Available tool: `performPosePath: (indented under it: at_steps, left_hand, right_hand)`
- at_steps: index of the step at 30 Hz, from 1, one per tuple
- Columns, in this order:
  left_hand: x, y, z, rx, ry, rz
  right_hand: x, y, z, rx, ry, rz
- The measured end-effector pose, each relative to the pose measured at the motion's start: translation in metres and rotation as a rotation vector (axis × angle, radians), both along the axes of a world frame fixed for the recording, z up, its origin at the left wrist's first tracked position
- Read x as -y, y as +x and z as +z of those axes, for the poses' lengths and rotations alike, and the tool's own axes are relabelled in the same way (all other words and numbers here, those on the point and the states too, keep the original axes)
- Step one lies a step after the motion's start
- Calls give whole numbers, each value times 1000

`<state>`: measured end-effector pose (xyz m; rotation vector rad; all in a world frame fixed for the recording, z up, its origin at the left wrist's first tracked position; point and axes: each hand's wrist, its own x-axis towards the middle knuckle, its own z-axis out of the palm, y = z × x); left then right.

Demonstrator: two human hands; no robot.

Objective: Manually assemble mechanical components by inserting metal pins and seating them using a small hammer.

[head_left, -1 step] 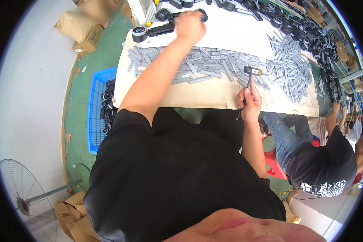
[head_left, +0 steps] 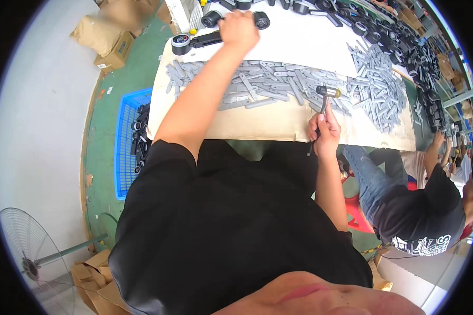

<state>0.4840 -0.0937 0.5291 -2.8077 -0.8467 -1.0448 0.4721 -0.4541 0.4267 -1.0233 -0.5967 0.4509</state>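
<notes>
My right hand (head_left: 327,134) grips a small mallet by its dark handle near the table's front edge, index finger stretched along the shaft. The mallet head (head_left: 328,92), with one black and one amber face, points away over the grey parts. My left hand (head_left: 240,31) reaches to the far left of the table and is closed over the middle of a black part (head_left: 261,20) with a round end; its fingertips are partly hidden. Just below lies another black arm (head_left: 206,40) with a round end (head_left: 181,44). Flat grey strips (head_left: 273,84) spread in a layer between my hands.
More grey strips (head_left: 381,89) are heaped at the table's right. Black parts (head_left: 347,16) line the far edge. A blue crate (head_left: 123,142) of black parts stands on the floor at left, near a fan (head_left: 31,265). A co-worker (head_left: 404,205) is at right.
My left hand has shifted slightly left over the black part, uncovering more of its right round end. My right hand and the mallet have barely moved.
</notes>
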Motion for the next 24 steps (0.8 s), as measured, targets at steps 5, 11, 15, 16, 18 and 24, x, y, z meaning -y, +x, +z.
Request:
performPosePath:
  at_steps: [5,11,15,16,18,24]
  left_hand:
    - [-65,-5,-19,-262,90,82]
    - [-68,-22,-28,-92,18,-128]
    - [-45,-39,-11,133,-123,-275]
    - [-33,-45,-2,302,-206,-361]
    - [-4,-60,12,576,-309,-479]
    - [107,-130,23,951,-1443,-892]
  right_hand:
    - [-4,4,1,1,-57,33]
    - [-3,2,1,-4,-55,-6]
    - [-4,1,1,-3,-34,11]
    - [-4,1,1,-7,-23,6]
    - [-3,-1,3,-13,-15,4]
    - [-2,-4,5,2,-69,-59]
